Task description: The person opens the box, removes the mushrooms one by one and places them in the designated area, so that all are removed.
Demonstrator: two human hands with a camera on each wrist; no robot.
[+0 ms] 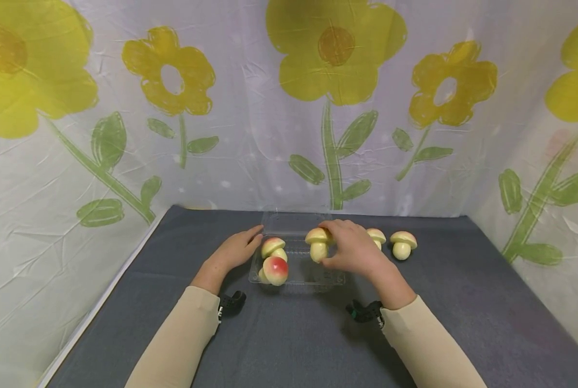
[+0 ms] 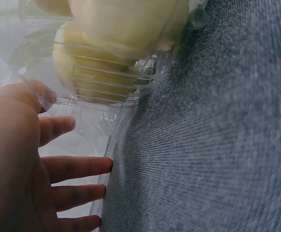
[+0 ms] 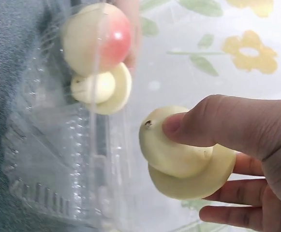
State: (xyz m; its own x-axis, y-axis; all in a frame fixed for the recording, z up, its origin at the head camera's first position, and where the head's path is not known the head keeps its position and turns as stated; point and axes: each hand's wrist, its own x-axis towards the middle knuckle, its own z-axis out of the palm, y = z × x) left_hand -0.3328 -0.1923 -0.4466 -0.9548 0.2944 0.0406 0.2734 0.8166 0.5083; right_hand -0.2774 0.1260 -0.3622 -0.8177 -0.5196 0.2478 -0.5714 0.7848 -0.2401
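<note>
My right hand pinches a toy mushroom with a pale stem and rounded cap, above the right part of a clear plastic clamshell box. In the right wrist view the thumb presses on the stem of this mushroom, with fingers behind the cap. Inside the box, at its left end, lie a red-topped mushroom and another mushroom behind it. My left hand stands at the box's left side with fingers extended; in the left wrist view its thumb touches the plastic edge.
Two more mushrooms stand on the dark cloth right of the box: one partly hidden by my right hand, one farther right. The box's lid is raised at the back. A flower-printed curtain closes off the table's far side.
</note>
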